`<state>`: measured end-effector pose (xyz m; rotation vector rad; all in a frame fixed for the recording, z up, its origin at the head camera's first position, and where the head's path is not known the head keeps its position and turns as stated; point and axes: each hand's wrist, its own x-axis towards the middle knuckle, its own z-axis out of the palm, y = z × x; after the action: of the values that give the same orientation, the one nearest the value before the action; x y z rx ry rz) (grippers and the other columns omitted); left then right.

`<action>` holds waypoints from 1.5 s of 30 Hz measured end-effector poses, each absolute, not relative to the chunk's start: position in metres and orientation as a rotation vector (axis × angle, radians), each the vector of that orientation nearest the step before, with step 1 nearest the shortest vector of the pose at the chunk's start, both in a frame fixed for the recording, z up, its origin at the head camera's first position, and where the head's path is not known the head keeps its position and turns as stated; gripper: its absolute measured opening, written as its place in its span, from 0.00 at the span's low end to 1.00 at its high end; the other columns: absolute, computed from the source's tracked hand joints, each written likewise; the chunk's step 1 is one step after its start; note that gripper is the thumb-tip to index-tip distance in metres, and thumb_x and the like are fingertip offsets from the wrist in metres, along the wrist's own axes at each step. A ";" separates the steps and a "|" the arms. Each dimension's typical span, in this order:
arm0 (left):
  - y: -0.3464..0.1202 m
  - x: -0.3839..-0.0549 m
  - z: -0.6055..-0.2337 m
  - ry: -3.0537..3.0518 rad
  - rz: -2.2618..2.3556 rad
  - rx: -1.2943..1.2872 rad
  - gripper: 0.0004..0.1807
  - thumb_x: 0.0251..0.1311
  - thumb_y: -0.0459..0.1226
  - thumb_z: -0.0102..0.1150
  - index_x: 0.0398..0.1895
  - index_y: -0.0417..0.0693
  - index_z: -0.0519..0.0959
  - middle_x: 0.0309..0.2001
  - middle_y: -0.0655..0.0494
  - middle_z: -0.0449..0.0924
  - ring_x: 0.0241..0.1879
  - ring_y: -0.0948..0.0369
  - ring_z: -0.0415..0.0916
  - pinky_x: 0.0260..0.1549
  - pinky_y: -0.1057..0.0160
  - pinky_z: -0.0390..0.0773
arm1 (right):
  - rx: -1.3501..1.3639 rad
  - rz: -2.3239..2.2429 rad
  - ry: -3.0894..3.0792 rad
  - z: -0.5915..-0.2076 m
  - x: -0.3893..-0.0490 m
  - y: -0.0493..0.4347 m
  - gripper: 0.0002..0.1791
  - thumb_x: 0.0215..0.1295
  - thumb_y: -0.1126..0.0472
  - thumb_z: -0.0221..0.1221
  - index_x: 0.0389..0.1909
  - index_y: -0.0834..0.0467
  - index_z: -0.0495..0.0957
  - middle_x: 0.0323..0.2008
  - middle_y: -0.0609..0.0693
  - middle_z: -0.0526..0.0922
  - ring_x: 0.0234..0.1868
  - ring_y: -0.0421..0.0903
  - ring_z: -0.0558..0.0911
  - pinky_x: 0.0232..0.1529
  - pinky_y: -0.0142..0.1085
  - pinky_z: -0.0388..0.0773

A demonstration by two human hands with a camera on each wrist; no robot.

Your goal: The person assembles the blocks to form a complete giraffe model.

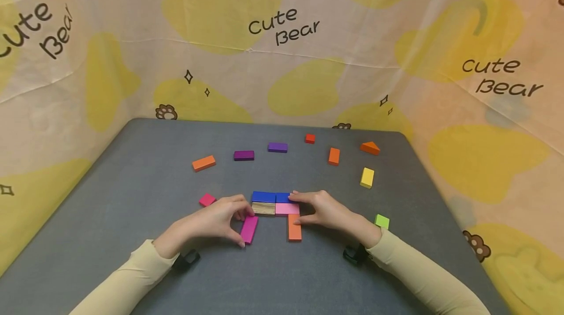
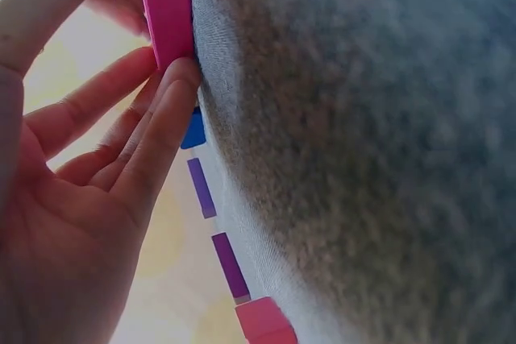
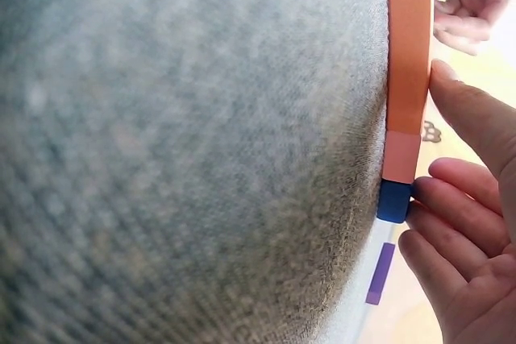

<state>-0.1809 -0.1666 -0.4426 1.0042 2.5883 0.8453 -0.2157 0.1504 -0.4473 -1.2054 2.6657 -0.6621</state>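
Note:
In the head view my left hand [image 1: 222, 217] pinches a magenta block [image 1: 249, 230] by its two ends, thumb at the near end and fingers at the far one. The block lies slanted on the table. My right hand [image 1: 328, 212] touches a small group of blocks: its fingertips are at a blue block [image 1: 283, 198], its thumb at an upright-lying orange block [image 1: 294, 228]. Another blue block [image 1: 263, 197] lies beside the first. Below them sit a wood-coloured block [image 1: 263, 208] and a pink block [image 1: 286, 209], side by side. The left wrist view shows fingertips on the magenta block [image 2: 169, 14].
Around the group lie a pink-red block [image 1: 207, 200], an orange block [image 1: 203, 163], purple blocks [image 1: 244, 156], a red cube [image 1: 310, 138], an orange triangle [image 1: 369, 148], a yellow block [image 1: 367, 178] and a green block [image 1: 382, 221] by the right forearm. A patterned cloth [image 1: 282, 75] hangs behind the grey table [image 1: 167, 138].

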 end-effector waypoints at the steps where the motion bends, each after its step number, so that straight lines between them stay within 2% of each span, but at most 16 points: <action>1: -0.167 -0.181 -0.443 2.589 0.848 1.009 0.31 0.36 0.53 0.77 0.46 0.56 0.76 0.41 0.67 0.73 0.40 0.69 0.74 0.42 0.67 0.77 | -1.202 -0.664 2.663 -0.447 -0.216 0.150 0.35 0.55 0.45 0.66 0.63 0.53 0.71 0.63 0.50 0.73 0.63 0.43 0.73 0.59 0.39 0.72; 16: -0.177 -0.189 -0.445 2.516 0.930 1.046 0.27 0.38 0.46 0.78 0.44 0.56 0.77 0.40 0.65 0.77 0.38 0.68 0.77 0.41 0.67 0.78 | -1.195 -0.656 2.665 -0.447 -0.215 0.151 0.35 0.55 0.45 0.65 0.64 0.53 0.71 0.63 0.50 0.72 0.64 0.44 0.73 0.59 0.39 0.72; 45: -0.163 -0.190 -0.443 2.570 0.907 1.060 0.26 0.37 0.47 0.78 0.40 0.52 0.77 0.35 0.63 0.77 0.34 0.66 0.76 0.36 0.70 0.78 | -1.187 -0.664 2.647 -0.446 -0.216 0.152 0.36 0.56 0.45 0.65 0.64 0.53 0.70 0.64 0.50 0.72 0.64 0.44 0.72 0.59 0.39 0.72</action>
<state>-0.1896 -0.1625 -0.4432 1.0597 2.5704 0.9072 -0.2163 0.1517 -0.4463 -1.1869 2.6471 -0.6641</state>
